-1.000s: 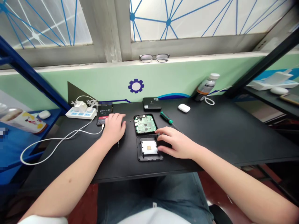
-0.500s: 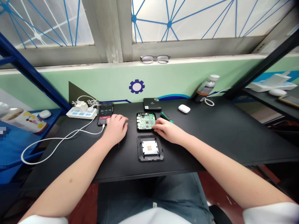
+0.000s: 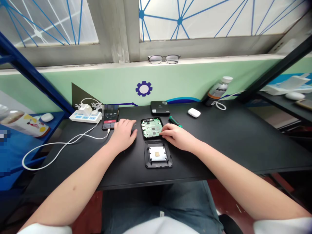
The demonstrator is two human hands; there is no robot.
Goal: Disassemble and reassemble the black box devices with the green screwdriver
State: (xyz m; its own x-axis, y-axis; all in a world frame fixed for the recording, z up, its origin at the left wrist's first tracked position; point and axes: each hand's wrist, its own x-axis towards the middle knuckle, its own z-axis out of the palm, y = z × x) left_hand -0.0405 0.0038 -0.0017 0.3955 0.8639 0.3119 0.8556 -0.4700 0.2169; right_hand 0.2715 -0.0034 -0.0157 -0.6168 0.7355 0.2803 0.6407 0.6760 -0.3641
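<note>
Two hands (image 3: pixel 123 134) (image 3: pixel 179 136), two case halves (image 3: pixel 151 127) (image 3: pixel 158 154), one screwdriver (image 3: pixel 175 121), one phone (image 3: pixel 110 117), one bottle (image 3: pixel 218 89), one power strip (image 3: pixel 84 116)

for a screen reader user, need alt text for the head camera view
A person's right hand touches the right edge of an opened device showing a green circuit board, while the left hand rests flat on the black table beside it. A black cover lies nearer the person; a screwdriver and phone lie nearby.

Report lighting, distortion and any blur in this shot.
Head view: daylight through the windows washes the panes nearly white; the wide lens bows the sill and desk edge; circuit board, left hand and right hand are sharp; a pixelated patch covers part of the phone.
</note>
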